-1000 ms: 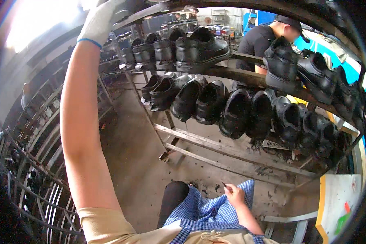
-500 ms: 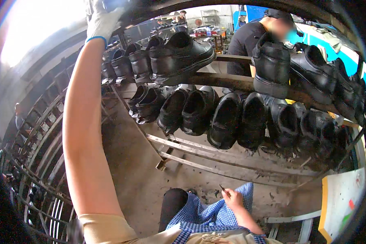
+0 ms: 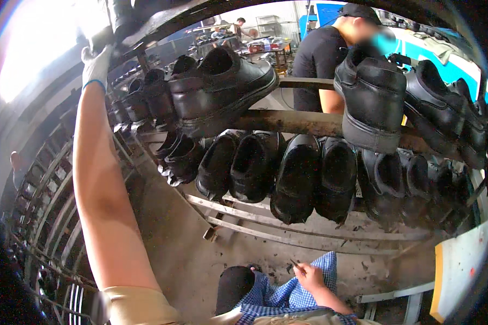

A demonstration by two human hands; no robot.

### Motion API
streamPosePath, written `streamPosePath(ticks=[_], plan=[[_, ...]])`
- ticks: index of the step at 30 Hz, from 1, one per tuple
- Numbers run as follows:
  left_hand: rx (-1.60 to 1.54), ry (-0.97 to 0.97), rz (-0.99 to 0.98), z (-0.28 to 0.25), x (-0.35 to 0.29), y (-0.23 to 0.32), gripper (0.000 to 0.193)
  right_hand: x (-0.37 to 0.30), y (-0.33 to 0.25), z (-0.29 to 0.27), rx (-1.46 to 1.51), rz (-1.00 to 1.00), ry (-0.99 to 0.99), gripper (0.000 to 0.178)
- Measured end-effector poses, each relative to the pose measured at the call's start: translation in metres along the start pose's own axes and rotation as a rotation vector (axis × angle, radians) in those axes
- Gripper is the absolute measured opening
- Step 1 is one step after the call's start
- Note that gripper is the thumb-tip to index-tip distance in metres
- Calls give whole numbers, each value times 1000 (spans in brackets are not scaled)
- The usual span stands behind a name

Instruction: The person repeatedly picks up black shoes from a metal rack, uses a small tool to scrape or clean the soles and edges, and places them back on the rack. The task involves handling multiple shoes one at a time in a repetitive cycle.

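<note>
My left hand (image 3: 96, 66), in a white glove with a blue cuff, reaches up high at the far left, beside the top bar of the rack. Its fingers close around a dark thing blurred by the window's glare; I cannot make out its kind. Right next to it, a dark shoe (image 3: 122, 17) shows at the upper edge. Down low, my bare right hand (image 3: 310, 278) is closed on a thin, dark, pointed tool (image 3: 295, 263) in front of a blue checked apron (image 3: 279, 295). Nearest ahead, a black shoe (image 3: 217, 89) rests on the rack.
Black shoes (image 3: 295, 176) line two tiers of a metal rack (image 3: 293, 121). A person (image 3: 320, 62) in black stands behind it. More racks (image 3: 49, 189) curve along the left. A white board (image 3: 461, 271) with a yellow edge stands at the lower right.
My left hand has moved left and a little down, away from where it was at the top. The shoes on the rack look nearer. My right hand still holds the pointed tool.
</note>
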State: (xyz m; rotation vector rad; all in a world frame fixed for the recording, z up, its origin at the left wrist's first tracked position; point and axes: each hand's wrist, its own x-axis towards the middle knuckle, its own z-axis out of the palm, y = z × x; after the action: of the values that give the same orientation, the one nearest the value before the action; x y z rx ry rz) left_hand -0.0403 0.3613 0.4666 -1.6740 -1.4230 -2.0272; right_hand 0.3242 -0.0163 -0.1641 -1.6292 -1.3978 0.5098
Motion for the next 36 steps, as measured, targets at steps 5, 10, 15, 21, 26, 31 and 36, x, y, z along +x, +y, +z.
streamPosePath(ticks=[5,10,15,21,26,31,36], plan=[[-123,99,9,34,25,-34,100,7,7,6,-37,-36,46,20],[-116,20,15,20,4,-17,71,10,-7,0,-27,14,-2,20],[-254,92,-61,-27,-26,9,48,4,-7,2,-50,-8,-6,23],[-664,146,90,-125,-120,22,56,-12,-16,0,-45,-61,100,23],[-777,217,37,-206,-246,8,44,-24,-1,-2,129,88,-33,23],[524,168,458,-262,-448,-54,40,-15,-99,-15,829,-94,-225,26],[-188,-251,272,-235,-583,-48,56,16,-175,-50,1393,150,-266,42]])
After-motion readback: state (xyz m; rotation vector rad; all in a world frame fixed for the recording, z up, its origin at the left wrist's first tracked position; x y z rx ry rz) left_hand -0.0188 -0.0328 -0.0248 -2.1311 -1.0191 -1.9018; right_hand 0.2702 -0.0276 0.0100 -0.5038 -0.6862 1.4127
